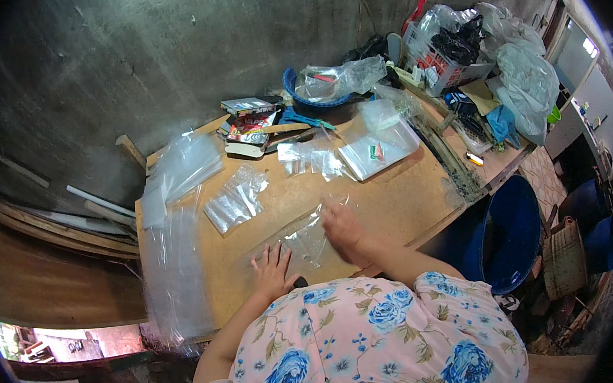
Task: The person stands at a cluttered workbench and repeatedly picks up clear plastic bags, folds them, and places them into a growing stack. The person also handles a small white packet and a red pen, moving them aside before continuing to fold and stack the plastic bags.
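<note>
On the wooden table in front of me lies a clear plastic sheet or bag (307,242), flat and shiny. My left hand (272,270) rests open on its left end, fingers spread. By that thumb sits a small dark object (300,283), partly hidden by my clothing. Over the sheet's right part my right hand (343,226) is closed, fingers curled down; what they grip, if anything, is hidden. Just beyond are a small pile of clear plastic pieces (237,199), another such pile (310,159) and a white plastic-wrapped pack (374,154).
Stacks of clear plastic sheets (174,267) cover the table's left side. Boxes (248,107), a knife (295,141) and a blue basket (291,86) stand at the back. A crate (448,72) with bags is far right. Below the right edge stands a blue barrel (512,229).
</note>
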`<state>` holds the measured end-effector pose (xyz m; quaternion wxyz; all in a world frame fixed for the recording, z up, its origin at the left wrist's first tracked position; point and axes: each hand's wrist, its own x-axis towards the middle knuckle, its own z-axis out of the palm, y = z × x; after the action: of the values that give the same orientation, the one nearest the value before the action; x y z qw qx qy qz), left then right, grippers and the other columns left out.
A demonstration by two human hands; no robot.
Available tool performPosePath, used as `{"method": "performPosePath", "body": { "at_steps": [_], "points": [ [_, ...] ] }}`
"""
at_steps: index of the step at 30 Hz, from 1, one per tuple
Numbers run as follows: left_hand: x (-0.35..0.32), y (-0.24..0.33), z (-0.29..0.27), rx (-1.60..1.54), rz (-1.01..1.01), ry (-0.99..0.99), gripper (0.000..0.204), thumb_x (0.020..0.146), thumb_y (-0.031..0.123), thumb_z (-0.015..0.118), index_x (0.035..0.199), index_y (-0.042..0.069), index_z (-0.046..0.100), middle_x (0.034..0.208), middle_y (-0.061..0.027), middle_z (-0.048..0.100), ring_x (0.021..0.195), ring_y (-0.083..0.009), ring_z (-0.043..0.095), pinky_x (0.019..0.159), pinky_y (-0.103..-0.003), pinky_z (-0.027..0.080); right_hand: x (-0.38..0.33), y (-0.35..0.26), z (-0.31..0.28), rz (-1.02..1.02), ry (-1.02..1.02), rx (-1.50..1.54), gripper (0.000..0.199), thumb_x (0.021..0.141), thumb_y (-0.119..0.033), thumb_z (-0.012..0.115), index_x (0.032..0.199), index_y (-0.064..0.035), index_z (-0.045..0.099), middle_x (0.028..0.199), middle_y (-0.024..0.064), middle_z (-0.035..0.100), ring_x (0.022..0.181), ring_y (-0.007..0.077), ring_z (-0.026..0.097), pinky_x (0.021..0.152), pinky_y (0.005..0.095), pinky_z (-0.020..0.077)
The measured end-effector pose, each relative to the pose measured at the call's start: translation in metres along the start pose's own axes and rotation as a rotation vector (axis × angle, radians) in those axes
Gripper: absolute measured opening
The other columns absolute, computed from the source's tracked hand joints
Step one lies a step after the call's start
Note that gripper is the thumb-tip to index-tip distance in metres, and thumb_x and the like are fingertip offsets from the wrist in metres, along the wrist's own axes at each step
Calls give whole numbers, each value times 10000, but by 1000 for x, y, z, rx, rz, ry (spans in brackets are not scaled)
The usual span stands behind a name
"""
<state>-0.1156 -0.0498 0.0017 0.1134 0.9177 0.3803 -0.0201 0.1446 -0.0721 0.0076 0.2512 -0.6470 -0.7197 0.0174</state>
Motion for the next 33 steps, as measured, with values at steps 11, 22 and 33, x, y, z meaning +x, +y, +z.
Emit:
{"method": "performPosePath", "body": {
  "at_steps": [11, 22, 33],
  "points": [
    [-26, -12, -11, -45, -12, -23, 661, 725, 445, 570, 1303, 162, 417, 1417, -109, 246, 1323, -333, 145, 1020, -594, 59, 25, -1, -7, 171, -473, -114, 586, 811, -480, 502, 1317, -202, 405, 1436, 122, 231, 1311, 354, 216, 1021, 541, 222],
    [-41, -23, -23, -50, -72, 42, 724, 673, 478, 567, 1305, 160, 418, 1430, -138, 237, 1324, -345, 169, 1028, -582, 79, 23, 79, -13, 39, -101, -79, 451, 781, -280, 562, 1192, -107, 496, 1279, 139, 414, 1180, 317, 384, 944, 470, 343],
    [-41, -18, -28, 0, -174, 114, 708, 648, 418, 628, 1279, 157, 439, 1395, -143, 298, 1277, -351, 264, 1002, -571, 169, 141, 56, 66, -43, -110, -179, 324, 763, -131, 563, 1085, -94, 554, 1109, 120, 532, 1050, 261, 502, 895, 436, 380]
  ]
}}
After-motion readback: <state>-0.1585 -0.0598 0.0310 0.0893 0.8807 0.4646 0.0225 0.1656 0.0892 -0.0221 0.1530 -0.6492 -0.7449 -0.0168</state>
